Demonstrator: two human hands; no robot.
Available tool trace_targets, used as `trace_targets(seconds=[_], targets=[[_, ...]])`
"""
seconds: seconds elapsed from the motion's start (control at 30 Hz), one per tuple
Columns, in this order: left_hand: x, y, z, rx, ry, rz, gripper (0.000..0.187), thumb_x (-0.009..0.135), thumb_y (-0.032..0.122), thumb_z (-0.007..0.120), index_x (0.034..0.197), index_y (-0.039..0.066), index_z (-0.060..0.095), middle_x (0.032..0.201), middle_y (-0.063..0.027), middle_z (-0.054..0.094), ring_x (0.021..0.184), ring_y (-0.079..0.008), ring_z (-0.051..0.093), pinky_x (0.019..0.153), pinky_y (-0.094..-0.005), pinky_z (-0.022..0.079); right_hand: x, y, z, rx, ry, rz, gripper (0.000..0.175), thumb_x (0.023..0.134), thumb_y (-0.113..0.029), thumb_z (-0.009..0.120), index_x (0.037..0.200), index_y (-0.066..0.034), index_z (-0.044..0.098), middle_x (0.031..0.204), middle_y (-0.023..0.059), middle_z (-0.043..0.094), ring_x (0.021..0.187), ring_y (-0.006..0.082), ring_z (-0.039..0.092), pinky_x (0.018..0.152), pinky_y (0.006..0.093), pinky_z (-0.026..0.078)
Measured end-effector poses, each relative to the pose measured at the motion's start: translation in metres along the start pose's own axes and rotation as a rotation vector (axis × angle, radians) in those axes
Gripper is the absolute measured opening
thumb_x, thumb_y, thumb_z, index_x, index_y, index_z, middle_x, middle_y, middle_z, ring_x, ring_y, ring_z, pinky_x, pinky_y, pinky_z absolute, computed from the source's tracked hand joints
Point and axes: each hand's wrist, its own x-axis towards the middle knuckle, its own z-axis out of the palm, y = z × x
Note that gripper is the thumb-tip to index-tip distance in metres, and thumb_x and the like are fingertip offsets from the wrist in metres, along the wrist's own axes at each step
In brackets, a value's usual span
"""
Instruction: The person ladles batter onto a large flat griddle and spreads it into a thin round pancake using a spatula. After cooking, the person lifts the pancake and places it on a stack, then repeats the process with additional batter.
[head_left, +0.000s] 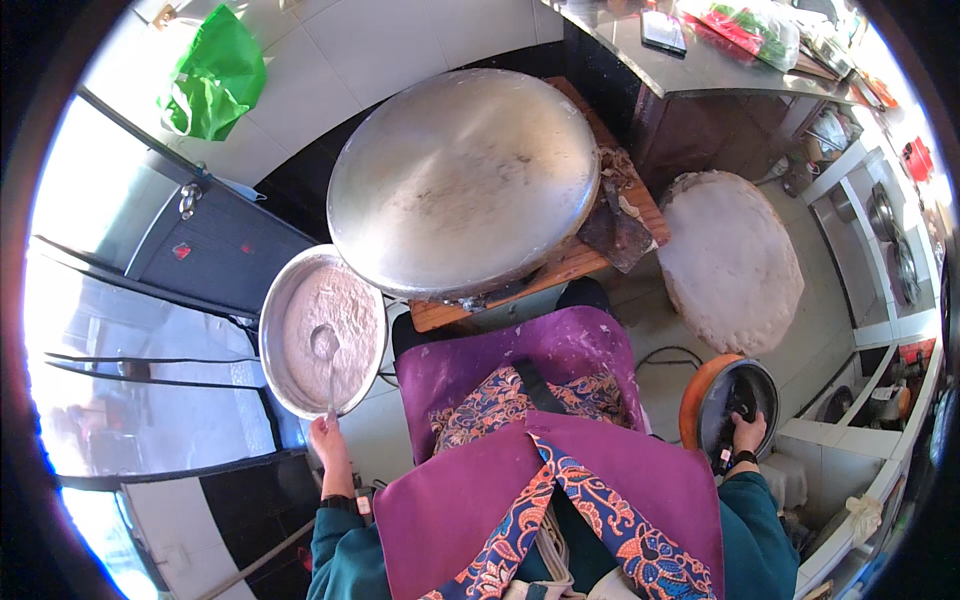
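Note:
My left hand (328, 441) grips the handle of a metal ladle (331, 384). The ladle's bowl rests in thick, pale pinkish-beige batter (352, 315) in a wide metal basin (268, 352) to my left. My right hand (748, 433) is inside a round pan (688, 409), orange outside and dark inside, on my right. Its fingers are around a dark object (742, 397), too unclear to name. Straight ahead is a large round metal griddle (457, 187) with dull, brownish marks in its middle and no batter on it.
A wooden board (645, 202) lies under the griddle, with dark, soiled cloth (619, 232) on its right corner. Beyond the pan rises a round, pale stack of flatbreads (731, 255). A counter (622, 45) holds a phone (663, 32). Shelves (862, 247) line the right side.

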Motion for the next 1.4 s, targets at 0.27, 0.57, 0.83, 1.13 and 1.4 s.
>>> trace_targets(seconds=[0.27, 0.57, 0.83, 1.13, 1.4], targets=[[0.041, -0.033, -0.038, 0.760, 0.045, 0.098, 0.060, 0.080, 0.041, 0.071, 0.117, -0.004, 0.055, 0.111, -0.0250, 0.064, 0.106, -0.0418, 0.060, 0.091, -0.0522, 0.048, -0.007, -0.033, 0.026, 0.387, -0.226, -0.139, 0.064, 0.078, 0.008, 0.054, 0.140, -0.0057, 0.050, 0.133, 0.0241, 0.058, 0.128, 0.0380, 0.053, 0.109, 0.0421, 0.042], [0.087, -0.045, -0.021, 0.305, -0.405, -0.089, 0.032, 0.089, 0.027, 0.059, 0.103, 0.000, 0.055, 0.065, -0.0127, 0.053, 0.048, -0.0241, 0.053, 0.041, -0.0381, 0.042, -0.019, -0.053, 0.032, -0.042, -0.550, 0.182, 0.105, 0.075, -0.021, 0.071, 0.159, -0.0262, 0.008, 0.156, 0.0217, 0.024, 0.140, 0.0502, 0.028, 0.115, 0.0556, 0.031], [0.072, 0.021, -0.008, 0.071, -0.662, 0.007, 0.016, 0.088, 0.021, 0.057, 0.085, 0.006, 0.050, 0.064, -0.0053, 0.048, 0.051, -0.0183, 0.051, 0.043, -0.0297, 0.043, 0.002, -0.015, 0.003, 0.128, -0.104, 0.114, 0.051, 0.074, -0.005, 0.072, 0.124, -0.0081, 0.062, 0.112, 0.0230, 0.069, 0.111, 0.0388, 0.063, 0.095, 0.0433, 0.051], [0.098, 0.056, 0.000, -0.410, -0.805, -0.615, 0.016, 0.094, 0.017, 0.054, 0.081, 0.011, 0.046, 0.066, 0.0003, 0.047, 0.047, -0.0094, 0.041, 0.038, -0.0221, 0.034, -0.009, -0.012, -0.016, -0.095, -0.301, 0.222, 0.128, 0.065, -0.011, 0.088, 0.159, -0.0253, 0.004, 0.132, 0.0197, 0.043, 0.118, 0.0400, 0.056, 0.099, 0.0472, 0.050], [0.061, 0.046, -0.026, -0.540, -0.836, -0.593, 0.018, 0.097, 0.021, 0.055, 0.084, 0.010, 0.050, 0.067, 0.0014, 0.047, 0.049, -0.0082, 0.041, 0.040, -0.0211, 0.034, -0.003, -0.015, 0.000, -0.068, -0.224, 0.333, 0.128, 0.059, -0.018, 0.093, 0.156, -0.0225, 0.010, 0.135, 0.0233, 0.040, 0.122, 0.0457, 0.050, 0.098, 0.0519, 0.050]])
